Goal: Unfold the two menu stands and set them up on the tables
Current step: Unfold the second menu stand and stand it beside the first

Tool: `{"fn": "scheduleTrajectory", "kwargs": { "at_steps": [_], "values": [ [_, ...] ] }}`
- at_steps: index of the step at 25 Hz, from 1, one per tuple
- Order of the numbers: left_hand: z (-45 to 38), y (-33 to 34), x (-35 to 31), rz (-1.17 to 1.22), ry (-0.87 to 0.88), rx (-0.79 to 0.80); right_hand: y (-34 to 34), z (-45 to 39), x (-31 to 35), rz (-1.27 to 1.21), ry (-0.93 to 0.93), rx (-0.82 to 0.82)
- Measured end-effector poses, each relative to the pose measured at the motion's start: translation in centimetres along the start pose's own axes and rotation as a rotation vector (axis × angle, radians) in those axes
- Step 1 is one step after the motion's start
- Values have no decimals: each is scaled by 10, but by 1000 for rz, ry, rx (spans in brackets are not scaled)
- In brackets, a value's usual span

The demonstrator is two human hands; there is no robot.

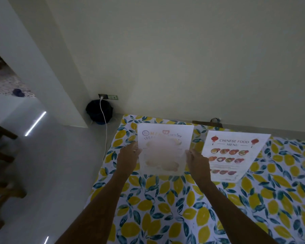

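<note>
A pale Thai menu stand (163, 148) is held upright above the lemon-print tablecloth (165, 208), its print blurred. My left hand (128, 155) grips its left edge and my right hand (196, 160) grips its right edge. To its right, a white Chinese food menu stand (233, 155) with red lanterns and rows of dish pictures rests on the table, leaning back toward the wall. The two stands sit close but apart.
The table stands against a pale wall (183, 59). A dark bin (99, 110) sits in the floor corner under a wall socket (108, 97) with a white cable hanging down. Wooden chair parts (2, 138) are at the far left on the glossy floor.
</note>
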State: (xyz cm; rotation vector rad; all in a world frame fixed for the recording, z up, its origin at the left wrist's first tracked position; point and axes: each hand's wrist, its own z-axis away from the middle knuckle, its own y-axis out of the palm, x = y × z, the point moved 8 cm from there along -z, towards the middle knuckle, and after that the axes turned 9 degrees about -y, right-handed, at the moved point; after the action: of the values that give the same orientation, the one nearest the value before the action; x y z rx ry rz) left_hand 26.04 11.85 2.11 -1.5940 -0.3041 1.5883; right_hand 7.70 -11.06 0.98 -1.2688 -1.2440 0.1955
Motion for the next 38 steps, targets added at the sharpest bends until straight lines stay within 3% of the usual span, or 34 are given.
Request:
{"fn": "scheduleTrajectory", "kwargs": {
  "at_steps": [6, 17, 26, 28, 31, 34, 38],
  "values": [
    [0, 0, 2, -68, -33, -81, -4, 3, 5, 36, -21, -41],
    [-5, 4, 6, -88, -87, -88, -5, 6, 2, 7, -37, -77],
    [13, 19, 1, -182, -113, 48, -6, 10, 9, 26, -23, 11],
    [23, 18, -4, -117, -129, 87, -7, 13, 10, 89, -56, 92],
    [44, 10, -14, -238, -158, 9, -19, 21, 15, 224, -142, 212],
    [73, 10, -22, -401, -53, -36, -47, 43, 15, 402, -205, 266],
    [105, 35, -37, -448, 41, 14, -82, 76, -9, 527, -178, 299]
  ]
}}
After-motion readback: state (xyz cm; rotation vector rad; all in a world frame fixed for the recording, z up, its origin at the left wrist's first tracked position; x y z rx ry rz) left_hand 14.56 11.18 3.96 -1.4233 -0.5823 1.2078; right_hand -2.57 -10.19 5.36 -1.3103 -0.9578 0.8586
